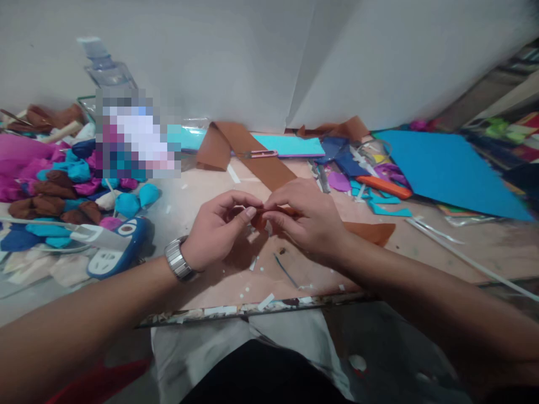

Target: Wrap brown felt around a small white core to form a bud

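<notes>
My left hand (217, 227) and right hand (309, 216) pinch small brown piece (259, 221) between fingertips, nearer me than long brown strip (272, 168). Pink snips (266, 154) on strip; blue sheet (450, 168) right of it, coloured bundles (82, 212) left.

Dim, greyish light — soft shadows on tabletop (229, 283) — outer edges smeared, stretched.

Single view, worn on the head: the camera faces forward and down across the worktable (206, 182) at close range. Left hand (219, 227) and right hand (311, 219) register mid-frame; the pale wall (219, 56) closes the top.
</notes>
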Demonstrator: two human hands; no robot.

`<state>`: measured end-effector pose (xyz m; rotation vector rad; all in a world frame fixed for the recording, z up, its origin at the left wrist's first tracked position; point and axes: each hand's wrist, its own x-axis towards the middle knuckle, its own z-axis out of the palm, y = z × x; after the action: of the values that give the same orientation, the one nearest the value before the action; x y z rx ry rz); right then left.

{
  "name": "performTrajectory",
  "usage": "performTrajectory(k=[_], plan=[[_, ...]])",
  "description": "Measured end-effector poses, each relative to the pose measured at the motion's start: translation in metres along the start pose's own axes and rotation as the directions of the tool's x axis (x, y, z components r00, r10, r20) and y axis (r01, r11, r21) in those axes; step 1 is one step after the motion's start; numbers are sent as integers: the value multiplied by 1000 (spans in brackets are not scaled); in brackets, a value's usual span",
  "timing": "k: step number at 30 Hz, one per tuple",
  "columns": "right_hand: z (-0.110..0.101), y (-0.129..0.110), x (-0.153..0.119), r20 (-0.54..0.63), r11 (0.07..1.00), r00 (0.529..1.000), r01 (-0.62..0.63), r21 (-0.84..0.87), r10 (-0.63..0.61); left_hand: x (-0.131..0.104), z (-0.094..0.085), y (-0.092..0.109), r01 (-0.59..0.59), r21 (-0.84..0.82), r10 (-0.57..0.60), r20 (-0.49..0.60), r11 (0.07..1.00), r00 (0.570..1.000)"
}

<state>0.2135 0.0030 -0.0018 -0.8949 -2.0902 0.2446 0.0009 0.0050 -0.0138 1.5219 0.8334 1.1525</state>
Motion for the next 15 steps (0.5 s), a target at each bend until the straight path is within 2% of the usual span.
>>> performTrajectory(k=[9,15], plan=[[0,0,-1,5,999,1000,2,-43,-2,-2,-1,-6,110,-130,-111,2,985,994],[-1,-3,-2,-13,999,1000,-11,-51,11,-3,2,0,101,-127,-98,29,987,995]])
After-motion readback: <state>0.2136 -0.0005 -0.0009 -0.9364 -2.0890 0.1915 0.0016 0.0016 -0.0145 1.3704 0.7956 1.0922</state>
